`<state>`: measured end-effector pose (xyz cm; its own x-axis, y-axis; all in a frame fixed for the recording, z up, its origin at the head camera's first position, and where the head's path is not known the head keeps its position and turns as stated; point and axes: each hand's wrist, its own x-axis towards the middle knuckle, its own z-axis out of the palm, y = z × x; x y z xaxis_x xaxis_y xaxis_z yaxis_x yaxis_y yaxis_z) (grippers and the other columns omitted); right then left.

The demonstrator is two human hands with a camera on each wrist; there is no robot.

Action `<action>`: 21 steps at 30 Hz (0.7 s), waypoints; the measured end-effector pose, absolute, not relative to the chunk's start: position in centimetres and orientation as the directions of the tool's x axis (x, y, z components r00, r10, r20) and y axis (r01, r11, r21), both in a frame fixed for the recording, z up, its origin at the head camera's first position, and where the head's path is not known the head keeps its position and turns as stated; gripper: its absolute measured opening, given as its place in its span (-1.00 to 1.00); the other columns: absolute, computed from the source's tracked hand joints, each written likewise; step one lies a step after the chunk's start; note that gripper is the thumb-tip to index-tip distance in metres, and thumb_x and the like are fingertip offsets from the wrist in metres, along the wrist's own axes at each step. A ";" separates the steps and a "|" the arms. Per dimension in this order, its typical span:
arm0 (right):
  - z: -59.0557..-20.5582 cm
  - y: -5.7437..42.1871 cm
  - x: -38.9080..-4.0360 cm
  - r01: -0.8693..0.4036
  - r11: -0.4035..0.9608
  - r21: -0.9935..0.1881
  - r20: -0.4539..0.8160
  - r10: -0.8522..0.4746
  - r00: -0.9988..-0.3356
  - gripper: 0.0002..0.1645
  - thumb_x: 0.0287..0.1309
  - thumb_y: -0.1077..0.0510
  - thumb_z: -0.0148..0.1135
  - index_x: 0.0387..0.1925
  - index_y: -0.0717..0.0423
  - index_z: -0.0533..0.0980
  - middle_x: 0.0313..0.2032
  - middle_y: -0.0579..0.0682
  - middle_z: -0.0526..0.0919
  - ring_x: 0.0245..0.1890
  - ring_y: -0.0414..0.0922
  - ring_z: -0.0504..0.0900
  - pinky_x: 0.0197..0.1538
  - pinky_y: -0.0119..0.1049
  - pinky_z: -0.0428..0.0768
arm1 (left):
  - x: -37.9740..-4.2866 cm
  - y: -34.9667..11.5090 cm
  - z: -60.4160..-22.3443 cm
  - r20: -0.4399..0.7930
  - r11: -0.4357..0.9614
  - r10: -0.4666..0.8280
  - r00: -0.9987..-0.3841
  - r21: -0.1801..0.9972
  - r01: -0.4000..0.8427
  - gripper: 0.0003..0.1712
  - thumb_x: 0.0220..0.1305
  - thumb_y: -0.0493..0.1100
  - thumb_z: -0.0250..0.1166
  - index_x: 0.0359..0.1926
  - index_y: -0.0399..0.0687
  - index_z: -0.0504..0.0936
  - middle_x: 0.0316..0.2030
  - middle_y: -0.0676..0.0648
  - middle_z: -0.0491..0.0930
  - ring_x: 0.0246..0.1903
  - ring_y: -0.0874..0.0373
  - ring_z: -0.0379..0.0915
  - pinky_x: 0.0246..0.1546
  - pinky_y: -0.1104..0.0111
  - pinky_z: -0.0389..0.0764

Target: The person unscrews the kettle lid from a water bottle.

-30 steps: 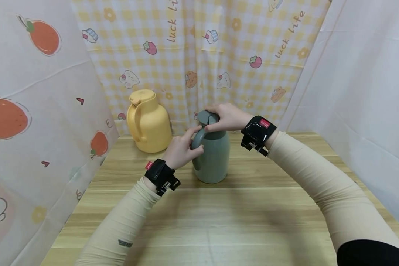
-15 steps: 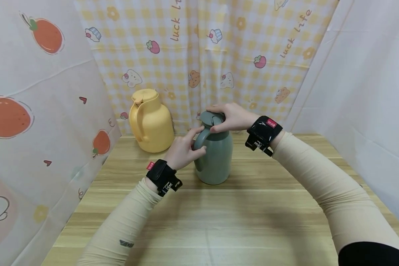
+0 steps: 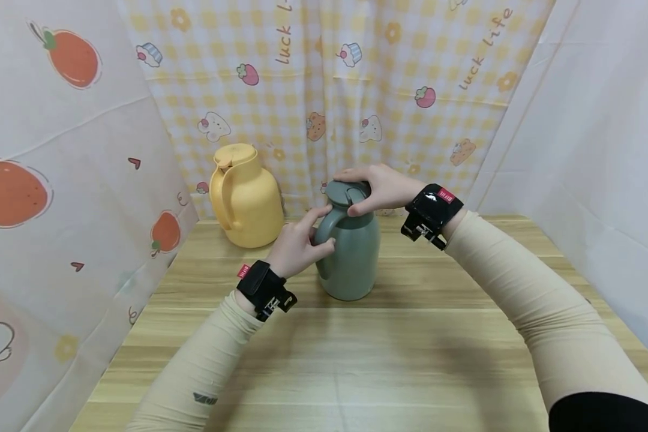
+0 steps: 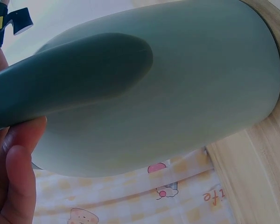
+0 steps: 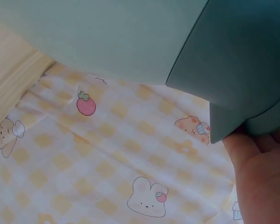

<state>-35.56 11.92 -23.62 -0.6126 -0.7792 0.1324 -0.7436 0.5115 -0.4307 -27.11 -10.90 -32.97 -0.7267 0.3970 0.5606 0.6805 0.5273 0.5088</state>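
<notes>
A grey-green vacuum jug (image 3: 356, 264) stands on a wooden table (image 3: 389, 360); the left hand (image 3: 296, 246) grips its handle (image 3: 329, 222), the right hand (image 3: 389, 187) its lid (image 3: 341, 194). Behind, leftward, a yellow vacuum jug (image 3: 255, 207) stands near a checked curtain (image 3: 281, 102).

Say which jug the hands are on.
The grey-green jug: left hand on its handle, right hand at its lid. The yellow jug, farther left, is touched by neither.

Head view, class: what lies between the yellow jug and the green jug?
In the head view, the left hand shows between the yellow jug and the green jug, gripping the green jug's handle.
</notes>
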 end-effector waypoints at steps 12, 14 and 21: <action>-23.8 12.3 -36.0 -0.743 0.461 -0.485 0.116 -0.808 -0.577 -0.12 -0.05 0.02 0.39 0.37 -0.07 0.34 0.39 0.09 0.25 0.09 -0.05 0.50 -0.01 -0.13 0.47 | -27.0 -10.9 -33.2 0.578 0.506 0.391 -0.716 0.515 0.692 -0.39 0.15 -0.24 0.30 0.25 -0.18 0.41 -0.73 0.10 0.49 -0.74 0.35 0.38 -0.67 0.41 0.42; -23.8 12.3 -36.1 -0.743 0.445 -0.500 0.118 -0.815 -0.568 -0.12 -0.05 0.02 0.40 0.37 -0.06 0.35 0.40 0.11 0.24 0.16 -0.03 0.46 0.03 -0.11 0.45 | -27.0 -10.9 -33.2 0.576 0.504 0.391 -0.718 0.519 0.690 -0.39 0.15 -0.25 0.30 0.26 -0.18 0.41 -0.72 0.10 0.51 -0.72 0.35 0.40 -0.67 0.41 0.44; -23.9 12.5 -37.0 -0.729 0.412 -0.547 0.107 -0.829 -0.549 -0.12 -0.05 0.05 0.40 0.37 -0.01 0.34 0.41 0.10 0.21 0.25 0.02 0.37 0.11 -0.06 0.41 | -27.2 -10.8 -33.1 0.570 0.523 0.380 -0.729 0.518 0.677 -0.38 0.16 -0.24 0.29 0.27 -0.17 0.40 -0.72 0.10 0.49 -0.72 0.35 0.41 -0.65 0.41 0.45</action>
<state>-37.01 12.46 -23.92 -0.5485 -0.8292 0.1073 -0.7293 0.4117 -0.5466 -27.18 -10.76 -33.06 -0.7286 0.3802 0.5697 0.6775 0.5225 0.5176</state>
